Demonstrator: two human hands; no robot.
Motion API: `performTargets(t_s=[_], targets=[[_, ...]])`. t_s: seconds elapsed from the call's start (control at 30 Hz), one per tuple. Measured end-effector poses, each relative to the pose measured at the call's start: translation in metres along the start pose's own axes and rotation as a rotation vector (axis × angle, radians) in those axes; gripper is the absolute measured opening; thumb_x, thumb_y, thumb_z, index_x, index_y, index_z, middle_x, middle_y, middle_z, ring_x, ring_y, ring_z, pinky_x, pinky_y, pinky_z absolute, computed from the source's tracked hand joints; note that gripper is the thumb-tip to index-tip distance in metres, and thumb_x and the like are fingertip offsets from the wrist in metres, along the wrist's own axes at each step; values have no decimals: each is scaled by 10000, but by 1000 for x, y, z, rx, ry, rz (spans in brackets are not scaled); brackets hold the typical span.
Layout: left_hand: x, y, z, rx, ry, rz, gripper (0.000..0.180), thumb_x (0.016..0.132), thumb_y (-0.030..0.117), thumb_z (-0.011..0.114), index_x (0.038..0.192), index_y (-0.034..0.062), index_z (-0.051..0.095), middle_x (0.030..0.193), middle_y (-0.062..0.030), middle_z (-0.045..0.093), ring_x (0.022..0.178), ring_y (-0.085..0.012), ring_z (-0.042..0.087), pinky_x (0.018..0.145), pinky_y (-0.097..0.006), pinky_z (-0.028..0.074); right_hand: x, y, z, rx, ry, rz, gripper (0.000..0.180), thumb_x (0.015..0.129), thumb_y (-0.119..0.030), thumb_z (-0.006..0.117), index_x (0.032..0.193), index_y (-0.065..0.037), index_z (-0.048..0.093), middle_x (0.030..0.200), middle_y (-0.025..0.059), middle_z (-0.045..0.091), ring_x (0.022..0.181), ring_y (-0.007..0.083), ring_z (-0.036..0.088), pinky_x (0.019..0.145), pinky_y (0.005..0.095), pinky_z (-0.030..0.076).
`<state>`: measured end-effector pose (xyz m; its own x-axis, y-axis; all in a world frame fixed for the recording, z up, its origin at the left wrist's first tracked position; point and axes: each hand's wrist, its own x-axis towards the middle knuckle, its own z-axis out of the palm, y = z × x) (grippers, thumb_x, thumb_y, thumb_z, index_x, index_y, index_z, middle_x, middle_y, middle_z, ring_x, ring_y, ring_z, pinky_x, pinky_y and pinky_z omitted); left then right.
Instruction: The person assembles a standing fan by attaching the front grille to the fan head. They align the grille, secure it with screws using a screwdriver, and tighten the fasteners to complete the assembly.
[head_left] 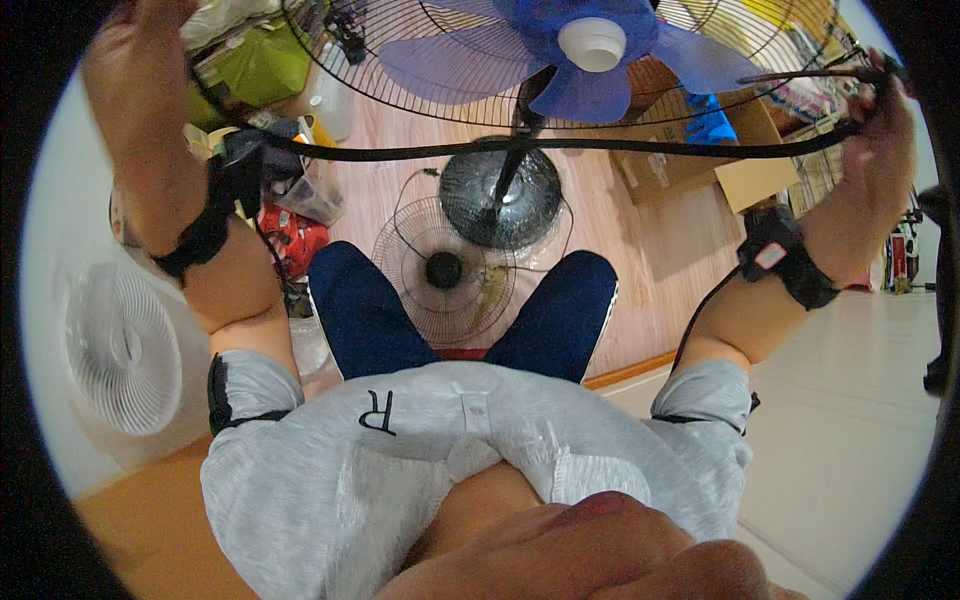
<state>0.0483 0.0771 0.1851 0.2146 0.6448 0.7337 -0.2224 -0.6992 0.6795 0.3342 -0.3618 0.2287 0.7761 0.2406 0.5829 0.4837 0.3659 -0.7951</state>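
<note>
A stand fan (590, 45) with translucent blue blades and a white hub cap stands in front of me, its wire rear guard (420, 95) behind the blades. A long black band (560, 148) bows across below the blades. At the far right my right hand (880, 150) is closed around the band's end. A thin dark rod (815, 75) lies by its fingertips; its kind is unclear. My left hand (140, 35) is raised at the upper left edge, near the guard's left side, its fingers cut off by the picture's edge.
On the floor between my knees lies a round wire grille (445, 310) with a dark centre, near the fan's round base (500, 195). An open cardboard box (690, 150) stands right. Bags (265, 65) fill the left, and a white grille (125, 345) leans at the wall.
</note>
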Motion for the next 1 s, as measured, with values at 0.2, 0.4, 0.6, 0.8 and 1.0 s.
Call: performTargets(t_s=[0.2,0.4,0.6,0.8,1.0], targets=[[27,14,-10,-131,-8,38,299,965,265,741,1055,-21,755,896,-115,766,754,-164,711,650,-265,543,4,-29,-52,-334,161,-11,300,1047,-205,546,1276,-36,639,903,27,651,760,127,591,692,213,495],[50,42,10,-139,-132,60,268,1029,163,656,1201,-34,713,957,-61,731,767,-84,639,660,-188,488,28,-35,-12,-221,256,113,207,933,-180,753,1047,-12,709,870,62,698,728,145,632,630,228,469],[75,40,25,277,-250,63,339,1048,263,629,1262,6,683,1034,-53,736,996,-146,652,919,-295,515,61,-15,22,-93,356,168,178,926,-86,759,1065,23,745,1004,81,753,804,112,676,705,227,530],[73,71,35,287,-308,-104,371,1054,292,606,1258,-17,632,1193,-123,699,1092,-199,640,959,-334,495,97,-37,-11,-319,301,153,171,913,-86,769,1041,24,741,1081,77,740,866,123,651,767,250,519],[48,86,36,421,-376,-56,322,1062,258,564,1217,-15,637,1148,-144,695,1028,-241,659,929,-346,506,99,0,-9,-262,297,327,135,917,-87,756,1001,16,734,1040,66,701,903,131,649,821,265,517]])
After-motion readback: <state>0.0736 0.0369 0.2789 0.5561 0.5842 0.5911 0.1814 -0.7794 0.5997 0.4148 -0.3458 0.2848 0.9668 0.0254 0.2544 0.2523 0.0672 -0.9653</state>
